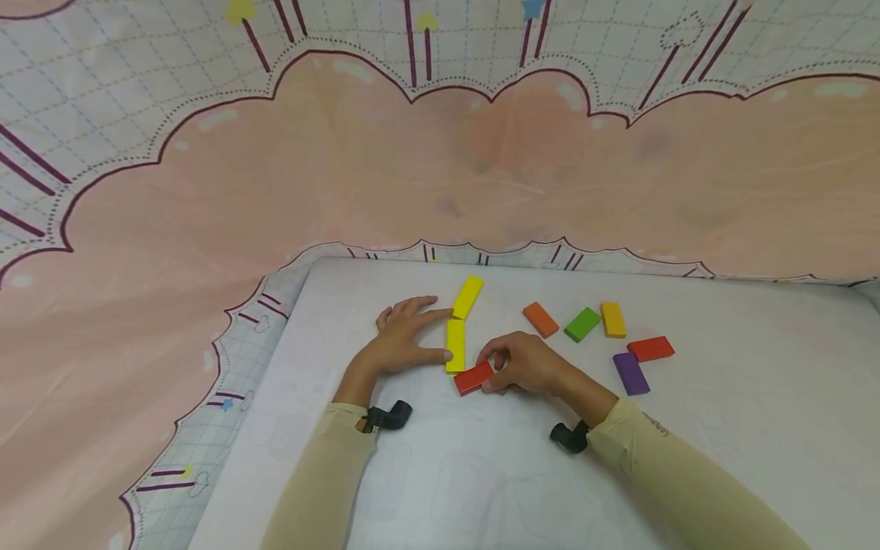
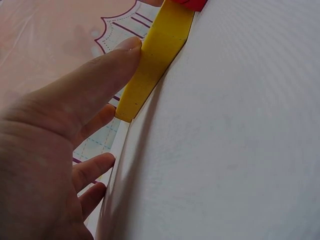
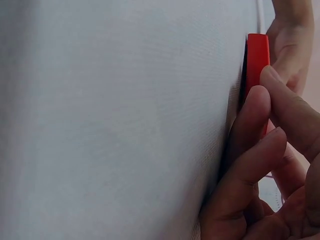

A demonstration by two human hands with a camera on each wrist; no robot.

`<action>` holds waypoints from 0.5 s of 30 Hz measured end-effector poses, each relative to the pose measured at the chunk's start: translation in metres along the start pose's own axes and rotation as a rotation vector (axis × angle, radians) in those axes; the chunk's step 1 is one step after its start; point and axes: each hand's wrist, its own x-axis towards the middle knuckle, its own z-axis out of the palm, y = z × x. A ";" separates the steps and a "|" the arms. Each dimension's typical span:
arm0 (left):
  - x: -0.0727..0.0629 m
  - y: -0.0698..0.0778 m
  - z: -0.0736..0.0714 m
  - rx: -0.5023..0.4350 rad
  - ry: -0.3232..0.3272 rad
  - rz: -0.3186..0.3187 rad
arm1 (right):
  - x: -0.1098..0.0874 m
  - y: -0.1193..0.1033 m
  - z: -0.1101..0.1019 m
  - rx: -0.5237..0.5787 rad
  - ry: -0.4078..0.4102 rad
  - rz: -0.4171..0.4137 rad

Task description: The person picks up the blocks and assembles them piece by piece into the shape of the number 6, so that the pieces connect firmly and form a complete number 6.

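Note:
My right hand (image 1: 525, 363) pinches a red block (image 1: 473, 378) between thumb and fingers, low over the white tabletop. In the right wrist view the red block (image 3: 257, 60) extends beyond my fingertips. The near end of a yellow block (image 1: 455, 346) is right beside it. Another yellow block (image 1: 468, 297) continues the line toward the back, slightly angled. My left hand (image 1: 399, 340) lies to the left of this line with fingers spread and fairly straight. Its thumb touches the nearer yellow block (image 2: 157, 50); its index fingertip is where the two yellow blocks meet.
To the right lie loose blocks: orange (image 1: 541, 319), green (image 1: 582, 325), amber (image 1: 613, 319), a second red block (image 1: 650, 349) and a purple block (image 1: 631, 373). A patterned pink curtain (image 1: 440, 176) hangs behind the white table (image 1: 440, 489) and along its left edge.

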 end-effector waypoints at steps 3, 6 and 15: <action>0.000 0.000 0.000 0.008 0.002 0.007 | 0.001 -0.001 0.001 0.005 0.005 0.014; 0.000 -0.001 0.000 0.015 0.005 0.011 | 0.001 -0.001 0.002 0.005 0.009 0.018; -0.001 0.001 0.000 0.006 -0.003 0.003 | 0.004 0.006 -0.005 0.121 -0.065 0.056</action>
